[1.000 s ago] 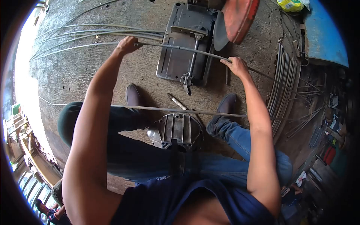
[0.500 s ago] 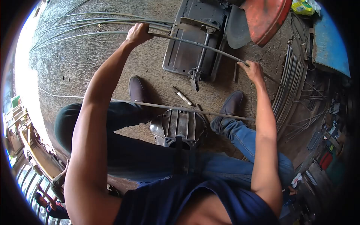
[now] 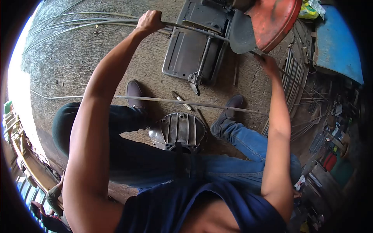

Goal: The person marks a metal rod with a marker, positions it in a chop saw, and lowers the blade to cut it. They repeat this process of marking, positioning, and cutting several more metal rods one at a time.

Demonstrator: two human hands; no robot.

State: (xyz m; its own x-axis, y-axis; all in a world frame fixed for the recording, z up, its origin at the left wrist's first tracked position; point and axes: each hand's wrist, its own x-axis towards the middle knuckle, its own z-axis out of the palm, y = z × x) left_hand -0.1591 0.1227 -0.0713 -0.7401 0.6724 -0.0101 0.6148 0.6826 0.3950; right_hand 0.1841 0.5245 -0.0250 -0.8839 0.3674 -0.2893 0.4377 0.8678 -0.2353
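A long metal rod (image 3: 190, 28) crosses the base (image 3: 176, 54) of a cut-off saw, near its clamp, and passes by the grey disc (image 3: 241, 35). My left hand (image 3: 149, 21) is closed around the rod on the left of the saw. On the other side, my right hand (image 3: 269, 64) grips the rod just below the red guard (image 3: 278, 21); its fingers are in shadow. Part of the rod is hidden behind the disc. A second rod (image 3: 167, 100) runs across in front of my shoes.
A ribbed metal casing (image 3: 180, 130) sits on the floor between my legs, with a marker-like stick (image 3: 182, 101) beyond it. More rods (image 3: 89, 20) lie at left, and a bundle (image 3: 289, 73) at right. A blue panel (image 3: 338, 42) stands upper right. Another person (image 3: 48, 219) is at lower left.
Both hands have moved the rod farther away from me, over the saw base and in to the disc. The view has shifted slightly.
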